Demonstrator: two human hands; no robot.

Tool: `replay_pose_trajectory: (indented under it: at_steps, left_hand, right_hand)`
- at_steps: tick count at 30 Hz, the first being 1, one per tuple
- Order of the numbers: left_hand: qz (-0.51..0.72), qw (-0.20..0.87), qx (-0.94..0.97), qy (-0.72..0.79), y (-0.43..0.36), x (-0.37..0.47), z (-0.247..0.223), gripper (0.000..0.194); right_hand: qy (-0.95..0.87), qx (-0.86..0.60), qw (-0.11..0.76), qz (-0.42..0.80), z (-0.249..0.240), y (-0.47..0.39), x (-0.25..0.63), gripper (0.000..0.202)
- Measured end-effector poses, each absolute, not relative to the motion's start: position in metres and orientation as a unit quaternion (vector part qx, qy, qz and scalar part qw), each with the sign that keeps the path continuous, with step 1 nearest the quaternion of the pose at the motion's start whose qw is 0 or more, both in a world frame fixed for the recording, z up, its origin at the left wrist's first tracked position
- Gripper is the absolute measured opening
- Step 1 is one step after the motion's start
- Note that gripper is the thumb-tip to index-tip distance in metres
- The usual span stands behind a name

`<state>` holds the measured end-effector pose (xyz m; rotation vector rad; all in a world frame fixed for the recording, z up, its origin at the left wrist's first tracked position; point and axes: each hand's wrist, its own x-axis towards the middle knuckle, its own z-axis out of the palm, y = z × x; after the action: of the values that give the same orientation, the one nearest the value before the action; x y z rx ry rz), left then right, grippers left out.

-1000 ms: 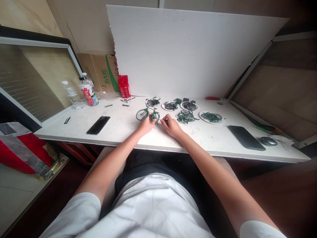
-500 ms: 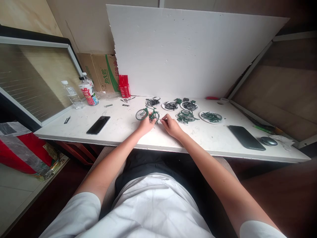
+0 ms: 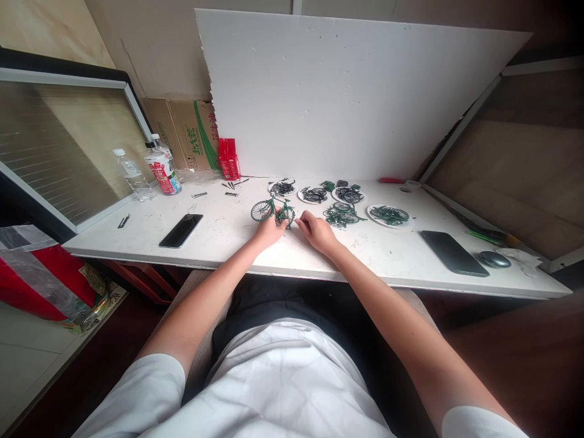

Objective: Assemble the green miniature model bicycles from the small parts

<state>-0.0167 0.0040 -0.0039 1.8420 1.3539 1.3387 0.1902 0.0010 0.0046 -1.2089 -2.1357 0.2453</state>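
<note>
Behind the white worktop (image 3: pixel 219 234) stands a large white board (image 3: pixel 356 103), its left edge ragged. Both hands work low in front of it, side by side and slightly apart. The left hand (image 3: pixel 271 227) is closed around the rear half of a small model bicycle (image 3: pixel 281 210), its fingers and thumb gripping about the lower frame and rear wheel. Just beside it, the right hand (image 3: pixel 316 232) is curled, thumb and fingers drawn close together near the bicycle's rear end; whether a small piece sits between those fingertips, I cannot tell.

The bicycle has a green frame and thin dark wheels. It is held roughly upright, its front wheel (image 3: pixel 261 210) and handlebar pointing to the left, beyond the left hand's fingers. Whether its wheels touch the surface is unclear.

Just past the right hand, to its right, lies a cluster of green bicycle parts (image 3: pixel 341 214), with a white plate (image 3: pixel 401 226) of more green pieces further right. Beyond both hands, three smaller plates carry dark parts. A black phone (image 3: pixel 181 230) lies left of the left hand.

Compared with half a second ago, very little differs: the bicycle sits a touch further right, the grip around it is the same, and the plates are unmoved.
</note>
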Motion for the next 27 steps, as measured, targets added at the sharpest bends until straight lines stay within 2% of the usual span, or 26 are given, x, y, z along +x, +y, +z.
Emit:
replay_pose_trajectory:
  at_steps: [11,14,20,27]
  left_hand:
    - [0.487,0.254,0.677,0.490,0.007,-0.018,-0.007,0.033]
    - [0.490,0.249,0.676,0.491,0.007,-0.018,-0.008,0.032]
    - [0.501,0.216,0.683,0.486,0.014,-0.020,-0.014,0.034]
    - [0.512,0.225,0.676,0.480,0.020,-0.022,-0.018,0.032]
  right_hand:
    - [-0.806,-0.471,0.346,0.094,0.006,0.002,0.190,0.050]
    - [-0.802,-0.478,0.341,0.109,0.007,0.000,0.188,0.046]
    - [-0.792,-0.486,0.345,0.131,0.007,-0.003,0.186,0.026]
    - [-0.817,-0.444,0.350,0.116,0.002,-0.001,0.187,0.024]
